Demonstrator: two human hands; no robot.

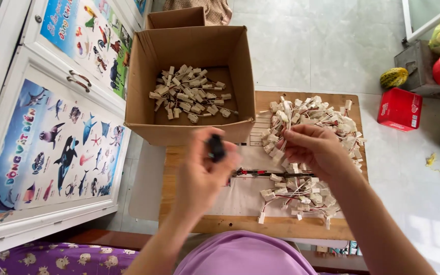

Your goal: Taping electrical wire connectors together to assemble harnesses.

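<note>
My left hand (205, 170) is raised over the wooden table (240, 224) and grips a small black tool (216, 147) between thumb and fingers. My right hand (311, 148) pinches a small white connector with thin wires (283, 147) at the edge of a big heap of like connectors (315, 118). A second heap of white connectors with red and white wires (297, 196) lies just below my right hand. An open cardboard box (194, 127) beyond my left hand holds several white connector pieces (189, 97).
White paper sheets (240, 196) cover the table's middle. White cabinet doors with animal posters (57, 147) stand close on the left. On the tiled floor to the right sit a red box (399, 109), a grey crate (419, 66) and a striped gourd (393, 77).
</note>
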